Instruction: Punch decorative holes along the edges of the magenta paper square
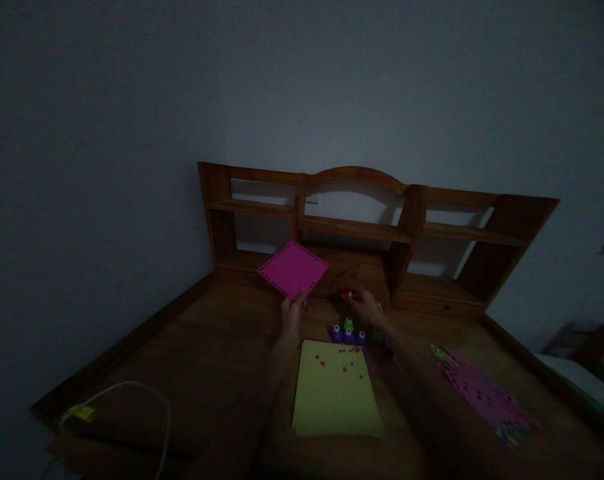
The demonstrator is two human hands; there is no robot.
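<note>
My left hand [295, 310] pinches the lower corner of a bright pink paper [293, 270], held up like a diamond, with small dark marks or holes along its edges. In the fingers of my right hand [365, 303] is a small red craft punch [345, 293] with a white part, apart from the paper. Below the hands, several purple craft punches [349, 336] and green craft punches [349, 324] stand on the desk; my right wrist partly hides some. A stack of yellow paper [335, 400] lies in front of them, with small pink cut-out bits [345, 369] scattered over its upper part.
A wooden desk [207, 347] carries a wooden shelf unit [355, 230] along its back, against the wall. On the right lies a heap of pink punched papers [482, 393] with multicoloured edges. At the left front are a pale cable [168, 407] and a yellow tag [85, 413]. The room is dim.
</note>
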